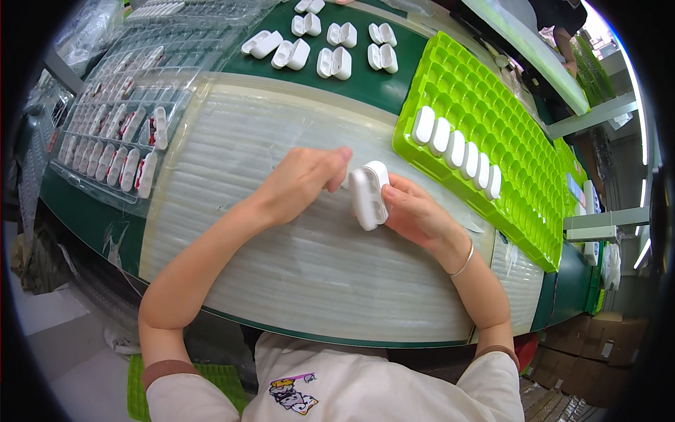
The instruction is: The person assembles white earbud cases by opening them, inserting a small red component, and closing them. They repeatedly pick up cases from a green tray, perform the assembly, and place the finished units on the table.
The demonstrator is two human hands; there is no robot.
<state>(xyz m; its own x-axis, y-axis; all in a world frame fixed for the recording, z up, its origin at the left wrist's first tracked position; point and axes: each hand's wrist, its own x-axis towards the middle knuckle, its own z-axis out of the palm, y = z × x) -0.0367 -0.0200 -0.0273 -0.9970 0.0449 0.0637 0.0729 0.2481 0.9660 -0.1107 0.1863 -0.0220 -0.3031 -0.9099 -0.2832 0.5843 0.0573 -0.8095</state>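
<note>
My right hand (pixel 420 216) grips a white earbud charging case (pixel 364 200) above the middle of the work mat. The case's lid is flipped open, and its hollow inside partly shows. Close to the case's left side is my left hand (pixel 304 180), its fingers curled and drawn together. Whatever lies between those fingertips is too small or hidden to make out. Beyond both hands, several open white cases (pixel 334 63) stand on the green table surface (pixel 295 83).
A bright green tray (pixel 485 112) with many pockets lies at the right, holding a row of closed white cases (pixel 455 149). Clear plastic trays (pixel 186 74) with small white and red parts (pixel 129 169) sit at the left. A pale ribbed mat (pixel 295 274) covers the table. Another person's arm (pixel 564 49) shows at the far right.
</note>
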